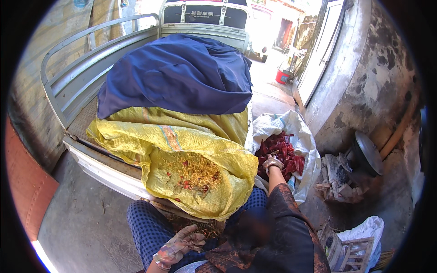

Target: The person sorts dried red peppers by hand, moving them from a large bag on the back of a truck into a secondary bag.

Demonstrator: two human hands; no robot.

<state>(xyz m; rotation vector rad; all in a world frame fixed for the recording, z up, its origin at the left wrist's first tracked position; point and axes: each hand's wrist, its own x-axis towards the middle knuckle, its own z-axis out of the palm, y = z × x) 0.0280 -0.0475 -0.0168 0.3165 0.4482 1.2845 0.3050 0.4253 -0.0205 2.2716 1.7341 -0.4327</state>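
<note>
Right hand (272, 163) forward, left hand (180, 246) loosely curled

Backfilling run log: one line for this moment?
right hand: at red peppers in white sack | left hand: over lap | yellow sheet: holds seeds

A white metal cargo bed (104, 176) carries a rumpled navy-blue cloth (173, 75). Right of this bed are a round red bucket (282, 77), a tall white door (324, 54), a tilted round grey metal pan (368, 153) and a slatted wooden frame (357, 240) beside a white plastic bag (366, 227); left of it, a rust-red metal panel (27, 182).
</note>
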